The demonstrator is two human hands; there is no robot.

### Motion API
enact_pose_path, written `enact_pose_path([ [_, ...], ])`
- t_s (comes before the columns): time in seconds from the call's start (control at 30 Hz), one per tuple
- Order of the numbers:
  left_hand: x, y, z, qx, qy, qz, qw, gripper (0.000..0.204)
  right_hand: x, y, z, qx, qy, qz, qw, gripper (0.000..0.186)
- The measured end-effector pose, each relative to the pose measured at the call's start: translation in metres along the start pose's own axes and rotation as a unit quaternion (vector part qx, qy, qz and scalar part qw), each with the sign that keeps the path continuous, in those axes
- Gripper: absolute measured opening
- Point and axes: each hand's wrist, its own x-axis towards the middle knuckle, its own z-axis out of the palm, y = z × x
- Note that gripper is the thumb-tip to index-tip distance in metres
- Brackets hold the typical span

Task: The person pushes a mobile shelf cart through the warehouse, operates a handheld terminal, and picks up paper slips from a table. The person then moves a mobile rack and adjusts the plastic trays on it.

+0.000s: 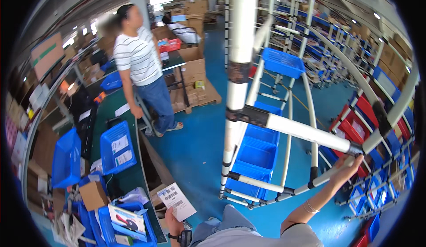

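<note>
My left hand, with a dark watch on its wrist, is closed on a white printed card beside the workbench. My right hand, with a bracelet on its wrist, grips the upright white pipe frame near a metal joint. The frame has black taped joints and rises close in front of me. Behind its bars, blue bins sit stacked on low levels, with another blue tray higher up.
A person in a striped shirt stands by the green-topped bench, which holds blue trays and boxes. Cardboard cartons rest on a pallet behind. Racks with red bins fill the right side; blue floor lies between.
</note>
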Motion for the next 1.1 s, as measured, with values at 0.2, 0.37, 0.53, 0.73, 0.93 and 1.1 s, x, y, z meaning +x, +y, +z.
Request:
enact_pose_path([
  [0.2,-0.002,-0.013,-0.009,0.004,-0.005,-0.023,1.000,0.027,0.006,-0.009,-0.017,-0.001,0.013,0.018,1.000,0.049],
  [0.37,-0.006,-0.019,-0.009,0.005,-0.002,-0.030,1.000,0.026,0.009,-0.012,-0.022,-0.018,-0.001,0.003,1.000,0.050],
  [0.53,-0.009,-0.017,0.001,-0.002,-0.011,-0.044,0.999,0.026,0.013,-0.010,-0.023,-0.021,-0.009,-0.008,1.000,0.051],
  [0.73,-0.009,-0.019,0.007,-0.018,-0.024,-0.038,0.999,0.026,0.015,-0.006,-0.020,-0.017,-0.017,-0.013,1.000,0.052],
  [0.93,-0.019,-0.020,0.002,-0.008,-0.013,-0.038,0.999,0.026,0.021,0.007,-0.033,-0.029,0.009,-0.003,1.000,0.051],
  [1.1,-0.023,-0.024,0.002,0.000,-0.012,-0.047,0.999,0.026,0.025,0.000,-0.035,-0.031,0.033,-0.008,0.999,0.050],
])
